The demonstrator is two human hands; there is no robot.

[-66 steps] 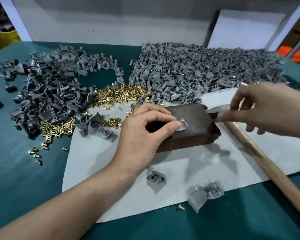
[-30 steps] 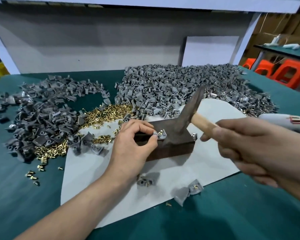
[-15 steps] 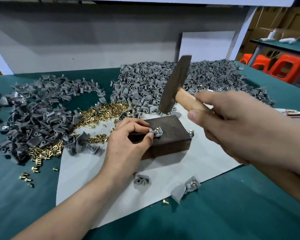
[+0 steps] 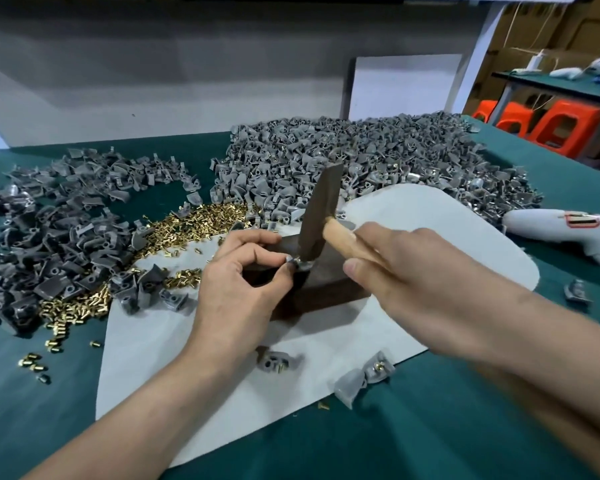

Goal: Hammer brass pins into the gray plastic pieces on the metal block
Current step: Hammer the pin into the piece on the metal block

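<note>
A dark metal block (image 4: 326,284) rests on a white sheet (image 4: 413,237) at the table's centre. My left hand (image 4: 236,289) pinches a small gray plastic piece (image 4: 297,264) with a brass pin on the block's top. My right hand (image 4: 426,285) grips the wooden handle of a hammer (image 4: 317,216). The dark hammer head stands nearly upright with its lower face down on the piece.
Gray plastic pieces lie in a big heap (image 4: 361,161) behind the block and a darker heap (image 4: 56,230) on the left. Loose brass pins (image 4: 194,225) spread between them. Finished pieces (image 4: 364,375) lie near the sheet's front edge. A white tool (image 4: 568,230) lies at right.
The hammer head was raised above the block half a second ago; it has come down onto the piece. My left hand has stayed pinching the piece on the block.
</note>
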